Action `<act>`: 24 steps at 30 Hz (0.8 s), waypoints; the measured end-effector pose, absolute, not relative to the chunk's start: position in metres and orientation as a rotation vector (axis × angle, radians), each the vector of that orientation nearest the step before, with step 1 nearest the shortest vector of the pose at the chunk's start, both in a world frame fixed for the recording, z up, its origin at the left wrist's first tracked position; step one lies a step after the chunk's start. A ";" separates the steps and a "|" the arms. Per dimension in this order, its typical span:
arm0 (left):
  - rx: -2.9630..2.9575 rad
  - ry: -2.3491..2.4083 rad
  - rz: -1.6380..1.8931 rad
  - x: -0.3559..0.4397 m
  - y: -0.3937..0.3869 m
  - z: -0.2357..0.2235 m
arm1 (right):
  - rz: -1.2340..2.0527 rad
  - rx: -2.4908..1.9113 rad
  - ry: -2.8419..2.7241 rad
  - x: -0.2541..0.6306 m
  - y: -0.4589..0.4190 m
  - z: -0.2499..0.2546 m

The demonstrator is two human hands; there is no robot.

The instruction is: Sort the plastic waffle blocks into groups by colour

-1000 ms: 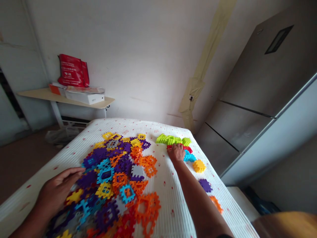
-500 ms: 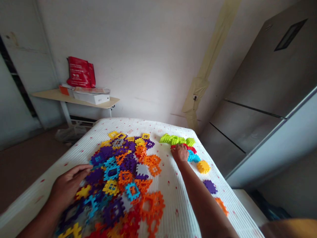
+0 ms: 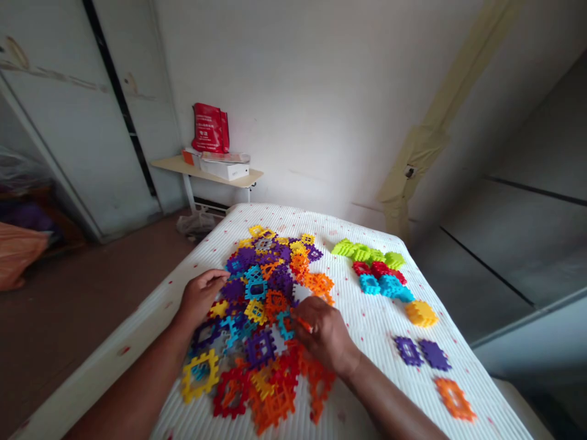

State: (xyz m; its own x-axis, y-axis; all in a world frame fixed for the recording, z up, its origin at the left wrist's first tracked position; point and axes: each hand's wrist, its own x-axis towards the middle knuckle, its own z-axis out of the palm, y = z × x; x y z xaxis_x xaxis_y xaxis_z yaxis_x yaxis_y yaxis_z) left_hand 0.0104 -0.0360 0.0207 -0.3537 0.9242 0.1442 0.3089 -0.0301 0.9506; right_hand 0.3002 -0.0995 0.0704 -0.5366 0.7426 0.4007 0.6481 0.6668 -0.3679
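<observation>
A heap of interlocking plastic tiles in purple, orange, yellow, blue, red and grey lies on the white bed cover. At its left edge is my left hand, fingers loosely stretched toward the purple and blue tiles, with nothing visible in them. My right hand is over the heap's right side, fingers curled on an orange tile that shows between them and is partly hidden. Beside its fingertips are a blue frame tile and a grey tile.
Tiles grouped by colour stand on the right: green, red, blue, yellow, purple and one orange frame. Behind the bed, a small table holds a red bag and boxes.
My right hand has left the red stack and come back to the heap, onto an orange tile. A purple frame tile now shows beside the solid purple one. The view has turned left.
</observation>
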 end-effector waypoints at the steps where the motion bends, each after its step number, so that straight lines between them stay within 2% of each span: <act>1: 1.305 1.678 1.406 0.010 -0.036 0.021 | 0.251 -0.995 -2.399 0.292 -0.109 0.069; 7: 1.341 1.647 1.398 0.011 -0.038 0.026 | 0.170 -0.663 -2.663 0.252 -0.141 0.062; 17: 1.293 1.691 1.389 0.010 -0.037 0.020 | -0.192 -0.705 -2.645 0.218 -0.159 0.028; 24: 1.293 1.754 1.314 0.007 -0.036 0.020 | -0.128 -0.747 -2.526 0.242 -0.144 0.056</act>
